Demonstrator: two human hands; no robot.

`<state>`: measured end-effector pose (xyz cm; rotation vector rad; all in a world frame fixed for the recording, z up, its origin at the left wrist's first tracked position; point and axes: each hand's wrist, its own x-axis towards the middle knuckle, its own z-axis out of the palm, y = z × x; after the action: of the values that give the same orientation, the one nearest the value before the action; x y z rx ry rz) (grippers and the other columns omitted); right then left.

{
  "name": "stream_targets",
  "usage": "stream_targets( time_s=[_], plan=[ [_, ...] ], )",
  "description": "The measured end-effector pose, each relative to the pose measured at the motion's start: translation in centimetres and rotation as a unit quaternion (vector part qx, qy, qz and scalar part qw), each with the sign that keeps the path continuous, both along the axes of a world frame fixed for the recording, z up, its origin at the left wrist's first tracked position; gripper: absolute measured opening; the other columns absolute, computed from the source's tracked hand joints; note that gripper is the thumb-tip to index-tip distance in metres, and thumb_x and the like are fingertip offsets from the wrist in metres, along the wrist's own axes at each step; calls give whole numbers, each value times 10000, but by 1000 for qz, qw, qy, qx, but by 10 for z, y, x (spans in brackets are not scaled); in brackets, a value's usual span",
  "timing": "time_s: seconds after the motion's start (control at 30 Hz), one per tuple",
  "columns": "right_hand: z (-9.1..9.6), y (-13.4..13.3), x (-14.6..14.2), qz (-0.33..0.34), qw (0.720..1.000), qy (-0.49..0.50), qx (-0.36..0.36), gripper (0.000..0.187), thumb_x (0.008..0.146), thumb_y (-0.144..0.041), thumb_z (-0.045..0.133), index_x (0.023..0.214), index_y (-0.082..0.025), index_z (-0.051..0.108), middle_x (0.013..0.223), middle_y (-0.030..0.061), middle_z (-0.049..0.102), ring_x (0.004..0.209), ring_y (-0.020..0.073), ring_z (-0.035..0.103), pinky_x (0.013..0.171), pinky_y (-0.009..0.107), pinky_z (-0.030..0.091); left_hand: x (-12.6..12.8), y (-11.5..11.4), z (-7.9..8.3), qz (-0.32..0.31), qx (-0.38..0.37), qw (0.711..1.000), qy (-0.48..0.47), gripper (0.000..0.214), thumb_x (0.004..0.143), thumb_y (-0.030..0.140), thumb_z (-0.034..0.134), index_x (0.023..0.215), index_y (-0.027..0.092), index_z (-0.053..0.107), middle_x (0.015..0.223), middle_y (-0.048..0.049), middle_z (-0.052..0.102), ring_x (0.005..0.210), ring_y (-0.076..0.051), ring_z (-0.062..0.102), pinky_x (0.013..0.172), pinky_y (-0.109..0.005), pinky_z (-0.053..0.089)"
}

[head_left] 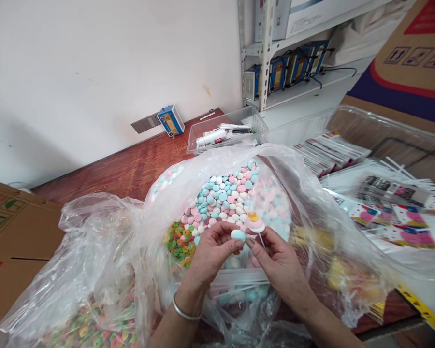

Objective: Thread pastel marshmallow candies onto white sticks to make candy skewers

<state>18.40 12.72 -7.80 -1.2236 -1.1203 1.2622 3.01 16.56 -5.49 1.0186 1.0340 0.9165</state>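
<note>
While the left hand [210, 249] pinches a pale blue sweet [238, 235] above a plastic tub [235, 277] of candies [223, 196], the right hand [281, 261] grasps a pink, white and yellow lollipop [255, 224] by its stick, also over the tub. Left of the tub, a clear bag [105, 229] holds ring candies [94, 325]; behind the tub stands a clear tray [191, 141].

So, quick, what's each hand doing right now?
Left hand: closed, holding a blue-and-white sweet.
Right hand: closed, holding a sweet on a stick.

Matt candies [223, 197], glossy plastic bag [97, 224]
</note>
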Motion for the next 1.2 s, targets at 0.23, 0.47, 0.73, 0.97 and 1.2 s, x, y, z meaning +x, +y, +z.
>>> stream_targets(
  time_s=[0.23,0.47,0.73,0.97,1.2],
  plan=[
    [-2,-1,-5,-5,1000,-5,11,243,909,-431,574,972,-202,625,880,20,684,776,168,617,694,251,498,10,-18,-1,37,-35,996,-70,375,654,238,846,1002,157,729,887,-55,745,725,-117,643,716,-240,527],
    [17,-15,7,58,985,-165,-2,293,977,-407,401,908,-208,605,753,5,646,663,160,567,602,242,430,3,-15,-4,129,-66,989,-10,450,672,306,825,1084,163,715,820,-46,738,698,-132,670,630,-215,530],
    [26,-37,12,190,966,-175,-33,343,989,-408,363,787,-217,563,742,0,627,685,159,552,616,240,400,-8,-9,-10,169,-50,984,7,469,700,285,786,1149,191,693,888,-53,738,739,-145,673,613,-211,538],
    [22,-33,10,187,970,-112,-105,346,969,-448,387,798,-204,564,610,-44,429,505,107,345,441,216,265,-5,-10,-7,174,-50,983,22,440,705,266,768,1133,189,699,884,-48,734,730,-131,656,635,-214,532],
    [15,-35,6,188,969,-36,-157,378,965,-479,393,974,-171,612,543,-80,336,477,96,293,442,218,211,-3,-11,-6,160,-19,986,49,407,709,314,762,1095,191,720,834,-35,727,703,-126,629,593,-201,502]
  ],
)
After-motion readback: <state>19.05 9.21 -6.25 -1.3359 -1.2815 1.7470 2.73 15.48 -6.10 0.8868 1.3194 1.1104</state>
